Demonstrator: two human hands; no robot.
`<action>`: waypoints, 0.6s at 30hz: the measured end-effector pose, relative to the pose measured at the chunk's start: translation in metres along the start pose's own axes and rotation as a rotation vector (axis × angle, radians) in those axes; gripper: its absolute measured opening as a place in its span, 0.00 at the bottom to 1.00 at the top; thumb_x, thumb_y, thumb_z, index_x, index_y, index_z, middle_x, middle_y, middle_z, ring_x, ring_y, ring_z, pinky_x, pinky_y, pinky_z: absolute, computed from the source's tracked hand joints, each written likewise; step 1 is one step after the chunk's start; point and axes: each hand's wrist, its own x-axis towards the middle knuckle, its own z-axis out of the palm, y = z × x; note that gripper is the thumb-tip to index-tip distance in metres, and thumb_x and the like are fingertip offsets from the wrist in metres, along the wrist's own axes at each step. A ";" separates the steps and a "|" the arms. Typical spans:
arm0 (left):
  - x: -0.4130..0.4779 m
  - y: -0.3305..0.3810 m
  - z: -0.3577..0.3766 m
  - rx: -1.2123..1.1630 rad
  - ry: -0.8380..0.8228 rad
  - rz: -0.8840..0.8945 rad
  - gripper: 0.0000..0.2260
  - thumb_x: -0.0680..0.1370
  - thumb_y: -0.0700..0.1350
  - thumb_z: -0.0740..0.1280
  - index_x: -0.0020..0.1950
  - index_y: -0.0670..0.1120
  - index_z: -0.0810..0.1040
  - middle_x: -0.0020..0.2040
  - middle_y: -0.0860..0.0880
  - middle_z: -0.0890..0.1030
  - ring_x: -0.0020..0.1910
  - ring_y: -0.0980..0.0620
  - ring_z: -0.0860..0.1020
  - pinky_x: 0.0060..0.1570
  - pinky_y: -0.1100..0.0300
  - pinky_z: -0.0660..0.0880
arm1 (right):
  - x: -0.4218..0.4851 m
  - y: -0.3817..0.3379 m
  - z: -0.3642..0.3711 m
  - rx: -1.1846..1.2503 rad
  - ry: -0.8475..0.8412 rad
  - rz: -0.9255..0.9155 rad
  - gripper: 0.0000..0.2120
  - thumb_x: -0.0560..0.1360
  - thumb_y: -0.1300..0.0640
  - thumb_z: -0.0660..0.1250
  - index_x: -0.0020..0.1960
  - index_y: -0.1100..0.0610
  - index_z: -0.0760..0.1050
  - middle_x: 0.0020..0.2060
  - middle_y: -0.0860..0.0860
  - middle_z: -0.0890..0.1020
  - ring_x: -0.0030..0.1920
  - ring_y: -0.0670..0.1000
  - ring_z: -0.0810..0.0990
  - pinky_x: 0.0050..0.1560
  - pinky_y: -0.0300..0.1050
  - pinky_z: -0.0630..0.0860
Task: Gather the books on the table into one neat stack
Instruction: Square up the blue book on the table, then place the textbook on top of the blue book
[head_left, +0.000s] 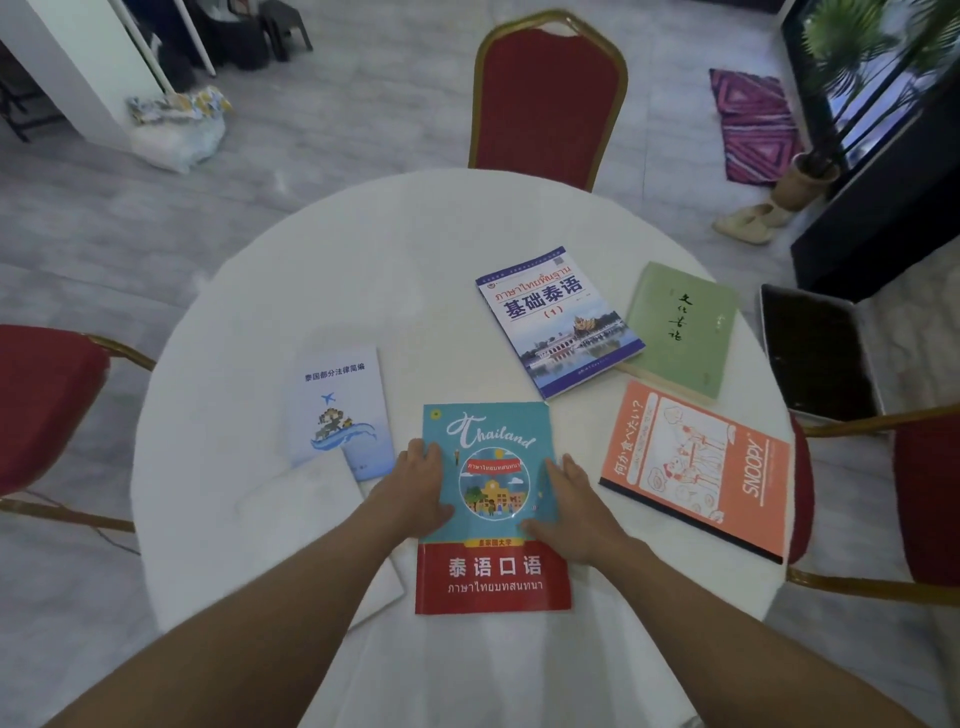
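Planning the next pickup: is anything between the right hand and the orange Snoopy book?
Nothing visible: only bare white tablecloth separates the right hand, resting on the teal-and-red Thailand book, from the orange Snoopy book.

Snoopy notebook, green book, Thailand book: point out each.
Snoopy notebook (696, 467): head view, middle of the orange cover.
Green book (683, 327): head view, cover by the black handwriting.
Thailand book (493, 577): head view, red lower band of the cover.
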 end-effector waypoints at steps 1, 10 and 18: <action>0.005 0.003 -0.007 -0.023 0.008 0.004 0.31 0.74 0.51 0.70 0.71 0.43 0.61 0.70 0.42 0.63 0.68 0.43 0.67 0.65 0.49 0.71 | 0.000 -0.001 -0.006 0.012 0.025 0.007 0.46 0.73 0.42 0.71 0.81 0.49 0.48 0.81 0.51 0.47 0.81 0.51 0.45 0.76 0.53 0.57; 0.068 0.054 -0.055 -0.023 0.050 0.004 0.28 0.77 0.53 0.67 0.70 0.38 0.64 0.68 0.39 0.66 0.65 0.41 0.69 0.63 0.49 0.71 | 0.030 0.008 -0.080 0.046 0.209 0.038 0.37 0.77 0.45 0.68 0.80 0.54 0.55 0.80 0.52 0.58 0.80 0.52 0.54 0.76 0.49 0.56; 0.142 0.088 -0.072 -0.090 0.021 -0.079 0.29 0.79 0.54 0.65 0.72 0.39 0.63 0.70 0.39 0.66 0.67 0.40 0.69 0.65 0.47 0.72 | 0.100 0.016 -0.155 0.059 0.350 -0.035 0.26 0.75 0.50 0.72 0.70 0.54 0.69 0.67 0.52 0.71 0.68 0.55 0.72 0.64 0.47 0.70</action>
